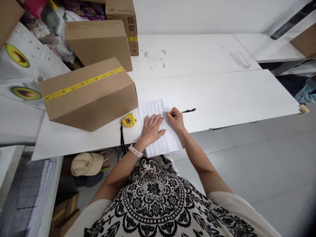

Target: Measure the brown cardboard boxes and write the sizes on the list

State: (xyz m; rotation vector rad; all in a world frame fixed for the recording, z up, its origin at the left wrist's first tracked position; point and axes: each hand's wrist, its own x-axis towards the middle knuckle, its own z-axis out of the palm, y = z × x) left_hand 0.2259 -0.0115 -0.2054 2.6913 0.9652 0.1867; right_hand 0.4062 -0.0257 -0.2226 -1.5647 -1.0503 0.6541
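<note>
A printed sheet of paper [158,148] with columns of small text lies at the front edge of the white table. My left hand [152,129] rests flat on it, fingers stretched out, with a pink band on the wrist. In my right hand [176,120] is a black-and-clear pen [189,110], gripped near its tip, which meets the sheet's right part. The exact tip is hidden by my fingers. Left of the paper sits a yellow tape measure [128,120] with a black strap hanging over the edge.
A cardboard box [91,93] sealed with yellow tape stands at the left, another box [101,42] behind it. White cartons [27,72] with avocado pictures are stacked farther left. The white table [209,95] stretches to the right. A beige cap [87,163] lies below the table.
</note>
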